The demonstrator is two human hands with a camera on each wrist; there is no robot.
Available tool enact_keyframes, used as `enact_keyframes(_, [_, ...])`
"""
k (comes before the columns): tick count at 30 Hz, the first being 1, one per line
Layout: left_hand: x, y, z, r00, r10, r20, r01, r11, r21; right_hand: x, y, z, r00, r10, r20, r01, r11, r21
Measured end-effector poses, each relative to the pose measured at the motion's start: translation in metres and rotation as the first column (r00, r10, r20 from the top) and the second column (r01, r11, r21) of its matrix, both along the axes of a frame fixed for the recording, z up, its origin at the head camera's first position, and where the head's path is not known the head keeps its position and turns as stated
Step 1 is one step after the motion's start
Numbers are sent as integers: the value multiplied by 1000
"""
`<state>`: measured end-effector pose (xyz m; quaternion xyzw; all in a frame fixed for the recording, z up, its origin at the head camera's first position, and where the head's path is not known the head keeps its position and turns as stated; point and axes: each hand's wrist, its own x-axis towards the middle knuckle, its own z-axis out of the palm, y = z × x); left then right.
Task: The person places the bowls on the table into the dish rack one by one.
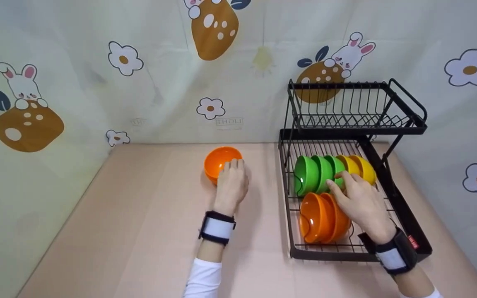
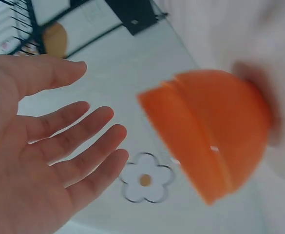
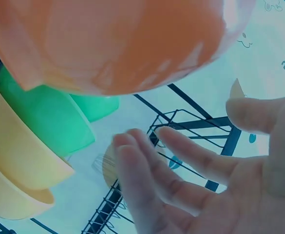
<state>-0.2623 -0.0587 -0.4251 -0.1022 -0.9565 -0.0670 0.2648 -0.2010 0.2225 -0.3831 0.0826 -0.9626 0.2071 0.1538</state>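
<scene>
An orange bowl stands on the table near the back wall, its mouth upward. My left hand is over its right side in the head view. In the left wrist view, the left hand has its fingers extended and apart from the bowl, whose side shows a stepped band. My right hand hovers over the dish rack with spread, slightly bent fingers. Just beside it, two orange bowls lean on their sides in the front row. The right wrist view shows the right hand holding nothing under an orange bowl.
The black two-tier dish rack occupies the table's right side. Three green bowls and two yellow bowls stand on edge in its back row. Its upper basket overhangs the rear. A patterned cloth encloses the table.
</scene>
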Motion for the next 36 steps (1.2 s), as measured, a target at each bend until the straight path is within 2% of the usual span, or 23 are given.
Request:
enact_keyframes(7, [-9,-19,-17,999,10,40,-13,997,72,1,-2,2,998,11,-69,-15,998,-54])
enact_keyframes(13, [-13,-25,-27,1000,15,-21,-14,999,44,0,-3,3,994,22,-107,-28,998,-55])
enact_keyframes(18, [-15,-26,-28,999,28,-21,-27,999,20,0,-3,3,993,28,-114,-35,998,-59])
enact_keyframes(26, [-14,-26,-21,998,26,-57,-25,1000,13,0,-3,3,993,25,-113,-32,998,-59])
enact_keyframes(31, [-9,-22,-8,997,13,-72,-12,1000,12,1,-2,4,992,20,-121,-28,998,-63])
enact_keyframes(36, [1,-15,7,997,-39,-71,38,999,-16,1,-2,4,992,16,-125,-27,996,-81])
